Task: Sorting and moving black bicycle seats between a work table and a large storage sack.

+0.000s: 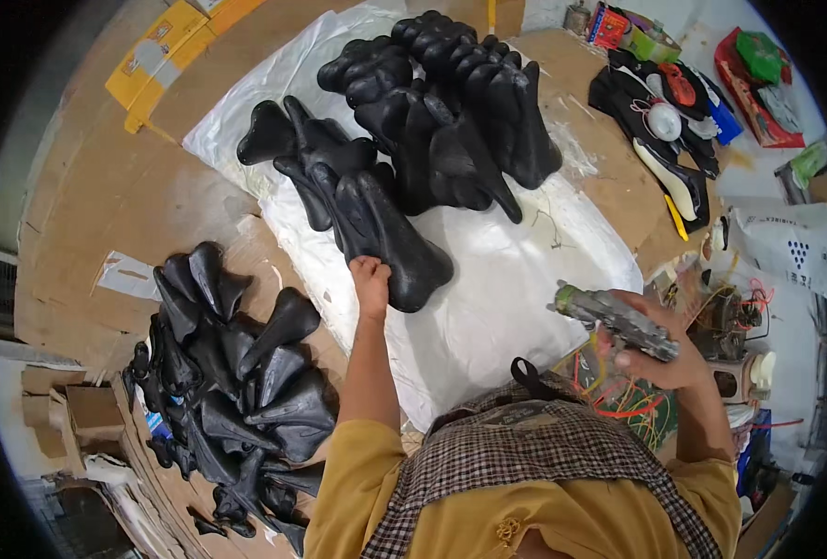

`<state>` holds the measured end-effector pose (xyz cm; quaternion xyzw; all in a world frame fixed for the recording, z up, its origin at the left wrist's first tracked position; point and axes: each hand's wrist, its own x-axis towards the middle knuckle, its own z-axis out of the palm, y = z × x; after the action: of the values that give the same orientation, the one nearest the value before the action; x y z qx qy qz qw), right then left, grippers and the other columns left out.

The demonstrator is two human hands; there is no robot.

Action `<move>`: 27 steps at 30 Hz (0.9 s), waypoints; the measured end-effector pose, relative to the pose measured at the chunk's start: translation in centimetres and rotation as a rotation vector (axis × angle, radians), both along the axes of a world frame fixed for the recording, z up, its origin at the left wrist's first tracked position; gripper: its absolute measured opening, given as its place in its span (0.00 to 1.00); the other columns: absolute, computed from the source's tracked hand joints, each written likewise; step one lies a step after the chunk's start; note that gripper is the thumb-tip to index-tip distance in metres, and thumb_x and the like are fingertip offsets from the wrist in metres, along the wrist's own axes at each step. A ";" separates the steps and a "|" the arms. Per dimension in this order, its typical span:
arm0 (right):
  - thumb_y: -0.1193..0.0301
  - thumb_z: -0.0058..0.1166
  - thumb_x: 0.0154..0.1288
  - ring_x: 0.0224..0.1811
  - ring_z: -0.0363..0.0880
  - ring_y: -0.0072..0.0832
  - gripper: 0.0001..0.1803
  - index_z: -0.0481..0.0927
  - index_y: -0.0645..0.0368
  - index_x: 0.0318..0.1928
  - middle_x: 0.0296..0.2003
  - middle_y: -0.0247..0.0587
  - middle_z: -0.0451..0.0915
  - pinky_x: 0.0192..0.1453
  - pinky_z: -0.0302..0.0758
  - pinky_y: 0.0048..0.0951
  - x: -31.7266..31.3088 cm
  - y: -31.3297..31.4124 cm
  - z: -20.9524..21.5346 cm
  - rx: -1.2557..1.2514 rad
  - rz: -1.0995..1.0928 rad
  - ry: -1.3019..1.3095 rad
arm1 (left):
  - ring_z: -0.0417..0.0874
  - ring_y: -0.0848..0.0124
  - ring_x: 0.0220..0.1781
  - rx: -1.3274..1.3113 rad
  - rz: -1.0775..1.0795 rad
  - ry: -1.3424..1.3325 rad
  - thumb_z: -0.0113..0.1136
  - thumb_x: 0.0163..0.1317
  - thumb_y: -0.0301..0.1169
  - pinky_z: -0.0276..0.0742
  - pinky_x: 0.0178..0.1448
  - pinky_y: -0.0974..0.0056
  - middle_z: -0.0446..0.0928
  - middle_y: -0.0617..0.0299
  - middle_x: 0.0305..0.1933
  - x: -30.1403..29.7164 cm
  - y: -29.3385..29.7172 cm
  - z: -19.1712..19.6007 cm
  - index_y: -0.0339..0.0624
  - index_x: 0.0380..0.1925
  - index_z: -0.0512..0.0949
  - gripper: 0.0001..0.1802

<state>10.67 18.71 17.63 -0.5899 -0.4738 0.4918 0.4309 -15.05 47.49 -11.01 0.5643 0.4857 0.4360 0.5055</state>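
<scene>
My left hand (371,281) has its fingers curled on the edge of a glossy black bicycle saddle (413,256). This saddle lies at the near end of a row of black saddles (334,149) on a white sheet (460,340). Off to the right, my right hand (669,359) is wrapped round a worn grey staple gun (618,319) with a green end. The staple gun is held above the sheet's right edge, pointing left, apart from the saddles. More black saddles (464,168) are packed in rows at the back of the sheet.
A heap of black saddles (236,382) lies on cardboard at the left. At the right are tangled wires and a red hose (632,410) beside a machine (735,317). Dark cloth, a white saddle-shaped piece (667,182) and a yellow-handled tool (675,217) lie at the back right.
</scene>
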 end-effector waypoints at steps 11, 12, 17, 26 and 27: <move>0.72 0.59 0.56 0.39 0.72 0.17 0.31 0.64 0.63 0.59 0.36 0.33 0.76 0.45 0.70 0.20 -0.9 0.4 -2.7 -0.140 0.011 -0.010 | 0.72 0.66 0.48 -0.038 0.547 -0.848 0.49 0.57 0.38 0.63 0.55 0.62 0.74 0.59 0.44 -15.9 -2.9 14.0 0.40 0.42 0.74 0.17; 0.71 0.59 0.56 0.38 0.72 0.16 0.30 0.65 0.63 0.59 0.36 0.33 0.76 0.44 0.70 0.19 -1.0 0.1 -3.3 -0.103 0.020 -0.117 | 0.71 0.65 0.51 0.033 0.599 -0.923 0.49 0.59 0.40 0.61 0.58 0.61 0.73 0.57 0.48 -18.7 -1.9 13.4 0.40 0.45 0.73 0.19; 0.72 0.59 0.54 0.33 0.73 0.18 0.29 0.66 0.67 0.56 0.31 0.34 0.76 0.38 0.70 0.20 -1.4 0.7 -0.3 0.124 -0.201 0.083 | 0.73 0.69 0.44 -0.002 0.614 -0.319 0.52 0.57 0.35 0.66 0.46 0.66 0.73 0.60 0.44 -16.4 3.8 10.0 0.40 0.50 0.68 0.21; 0.70 0.62 0.52 0.35 0.73 0.18 0.33 0.65 0.65 0.58 0.35 0.34 0.78 0.42 0.70 0.22 -1.5 -1.0 -1.8 -0.077 0.018 -0.018 | 0.75 0.70 0.37 0.063 0.030 0.230 0.62 0.47 0.24 0.71 0.42 0.67 0.76 0.59 0.40 1.9 11.2 3.3 0.33 0.45 0.72 0.22; 0.71 0.61 0.53 0.37 0.73 0.18 0.32 0.65 0.64 0.58 0.36 0.34 0.78 0.44 0.70 0.22 -1.9 -0.9 -2.1 -0.092 -0.009 -0.004 | 0.75 0.73 0.33 -0.123 -0.109 0.286 0.62 0.48 0.24 0.71 0.39 0.68 0.76 0.61 0.35 2.9 10.2 4.7 0.34 0.44 0.73 0.21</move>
<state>8.72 17.83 15.53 -0.6121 -0.4490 0.5101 0.4045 -12.13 57.67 -6.32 0.6142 0.5470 0.2925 0.4879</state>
